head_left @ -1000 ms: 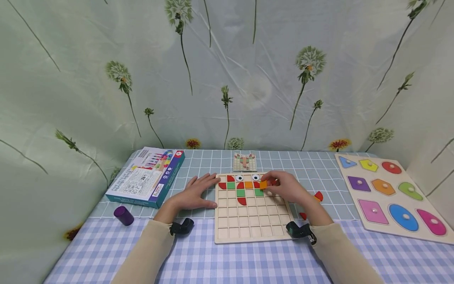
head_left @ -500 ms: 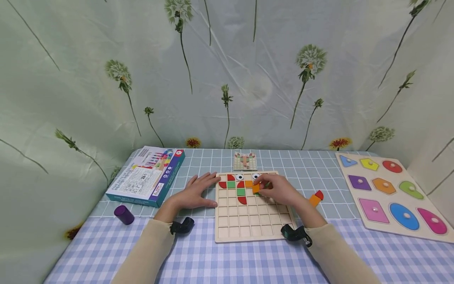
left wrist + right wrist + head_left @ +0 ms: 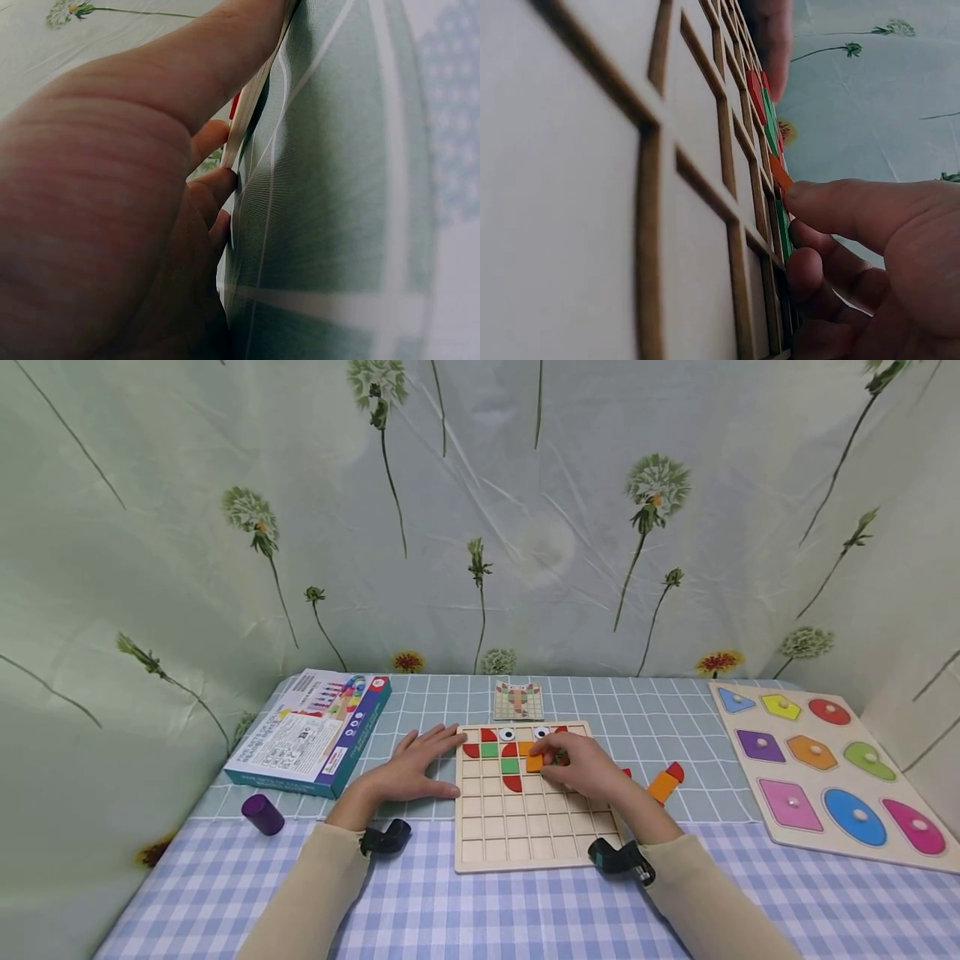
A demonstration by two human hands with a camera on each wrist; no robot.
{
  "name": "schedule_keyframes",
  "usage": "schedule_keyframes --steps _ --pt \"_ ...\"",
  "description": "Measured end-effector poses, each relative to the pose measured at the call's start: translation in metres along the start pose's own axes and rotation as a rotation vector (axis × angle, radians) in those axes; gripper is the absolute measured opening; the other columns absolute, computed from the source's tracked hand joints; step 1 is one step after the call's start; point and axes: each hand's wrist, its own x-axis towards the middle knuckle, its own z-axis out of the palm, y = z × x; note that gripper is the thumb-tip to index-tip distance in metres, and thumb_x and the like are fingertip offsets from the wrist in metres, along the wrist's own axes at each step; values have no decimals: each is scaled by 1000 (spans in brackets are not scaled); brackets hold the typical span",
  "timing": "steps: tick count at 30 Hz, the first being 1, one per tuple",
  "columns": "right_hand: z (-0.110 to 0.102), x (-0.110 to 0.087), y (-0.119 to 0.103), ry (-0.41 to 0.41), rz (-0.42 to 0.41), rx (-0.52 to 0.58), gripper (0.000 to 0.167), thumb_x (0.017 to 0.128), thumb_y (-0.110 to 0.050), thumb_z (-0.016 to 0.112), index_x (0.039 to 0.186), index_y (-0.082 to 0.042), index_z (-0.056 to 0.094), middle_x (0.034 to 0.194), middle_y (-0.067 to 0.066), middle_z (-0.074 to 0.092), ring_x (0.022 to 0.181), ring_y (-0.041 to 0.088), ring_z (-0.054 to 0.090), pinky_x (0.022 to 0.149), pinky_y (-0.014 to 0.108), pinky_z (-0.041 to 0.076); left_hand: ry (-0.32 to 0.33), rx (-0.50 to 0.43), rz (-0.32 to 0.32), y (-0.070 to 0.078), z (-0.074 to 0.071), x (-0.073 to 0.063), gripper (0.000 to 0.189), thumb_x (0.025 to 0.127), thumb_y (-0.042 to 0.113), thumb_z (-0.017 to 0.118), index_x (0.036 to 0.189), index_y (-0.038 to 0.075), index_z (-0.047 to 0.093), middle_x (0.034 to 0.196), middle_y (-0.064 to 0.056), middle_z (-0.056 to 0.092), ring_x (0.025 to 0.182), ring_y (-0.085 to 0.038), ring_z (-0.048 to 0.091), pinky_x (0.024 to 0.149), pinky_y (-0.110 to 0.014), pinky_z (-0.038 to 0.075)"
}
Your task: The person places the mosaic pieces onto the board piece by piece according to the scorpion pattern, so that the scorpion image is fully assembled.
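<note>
A left hand (image 3: 411, 772) touched the gridded wooden board (image 3: 540, 839) while a right hand (image 3: 581, 767) pinched an orange tile (image 3: 534, 764).

At far left lay a box (image 3: 307, 735), with a purple cylinder (image 3: 262, 814) near its front edge. The left hand's fingers were spread, fairly straight, holding nothing, their tips at the board's left edge. Behind the board lay a pattern card (image 3: 517, 703). The right thumb and fingers were closed on the orange tile, tilted just below another orange square; whether it was seated could not be told. Further right lay loose orange and red pieces (image 3: 664, 783), then a knobbed shape puzzle (image 3: 813, 822).
</note>
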Motion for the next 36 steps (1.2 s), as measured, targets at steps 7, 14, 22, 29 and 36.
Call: schedule_keyframes --steps 7,14,22,29,36 --pt "2 1 1 -7 9 31 22 88 -6 71 109 -14 71 90 -1 62 75 15 51 69 26 44 2 0 -3 -1 0 0 91 82 53 75 157 24 32 168 -4 21 158 -31 8 125 -62 -3" --pt "0 1 0 -24 24 79 19 91 -8 69 110 -14 71 92 0 64 76 16 54 70 26 47 3 1 -2 -1 0 1 91 82 52 76 157 25 33 168 -3 21 158 -31 8 125 -62 -3" --pt "0 0 0 -28 15 80 16 93 -11 68 109 -14 72 92 0 66 73 16 55 67 26 48 10 9 2 -3 1 2 91 83 53 75 157 25 32 169 -3 21 158 -31 8 124 -62 -3" --pt "-1 0 1 -36 11 75 13 94 -13 68 106 -16 73 93 0 68 74 15 56 68 27 50 7 0 2 -1 1 0 91 83 52 75 157 25 32 168 -3 21 158 -31 8 124 -62 -3" --pt "-5 -3 0 -114 -44 87 13 95 -15 67 107 -15 73 97 0 71 70 15 56 63 25 49 7 -2 9 -1 1 1 90 83 51 76 157 24 33 168 -3 21 158 -31 8 124 -62 -3"
